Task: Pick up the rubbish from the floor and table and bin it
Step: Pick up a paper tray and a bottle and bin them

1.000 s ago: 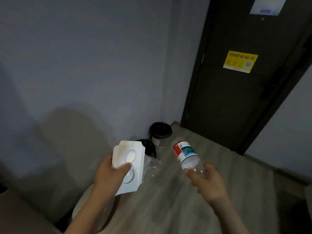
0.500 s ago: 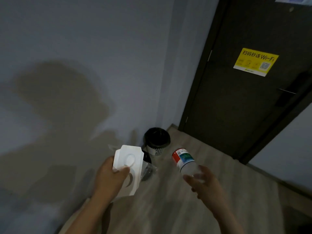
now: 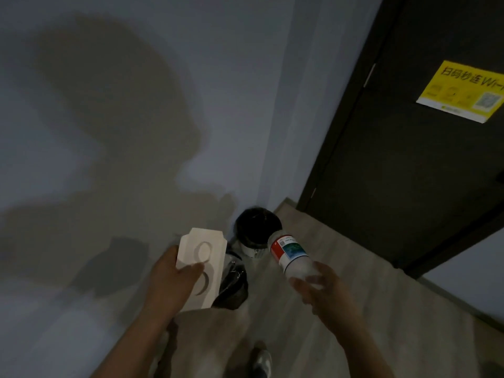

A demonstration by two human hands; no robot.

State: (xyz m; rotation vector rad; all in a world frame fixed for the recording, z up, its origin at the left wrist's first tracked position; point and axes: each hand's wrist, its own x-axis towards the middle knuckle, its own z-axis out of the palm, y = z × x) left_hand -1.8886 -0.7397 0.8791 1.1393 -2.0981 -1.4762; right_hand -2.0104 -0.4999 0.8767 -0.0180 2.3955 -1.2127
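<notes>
1. Shoe (image 3: 262,360) at the bottom edge, on the wood-look floor (image 3: 395,309).
2. Left hand (image 3: 170,285) grips white card packaging (image 3: 203,264). The thumb lies across its front and the other fingers are hidden behind it. The card is held up off the floor, near the wall.
3. Right hand (image 3: 331,296) is motion-blurred, its fingers curled round the clear end of a plastic bottle (image 3: 290,253). The bottle is in the air, tilted, with its red-and-blue label end pointing toward the bin.
4. Dark crumpled bag (image 3: 233,285) with clear plastic glints sits just right of the card, partly hidden by it. Cannot tell if it is held or on the floor.
5. Bin (image 3: 252,249) with a black liner stands on the floor in the corner, beyond both hands. The bottle's far end overlaps its rim in view.
6. Grey wall (image 3: 136,105) carries a person's shadow. The dark door (image 3: 409,173) on the right has 1 yellow Wi-Fi sticker (image 3: 461,91).
</notes>
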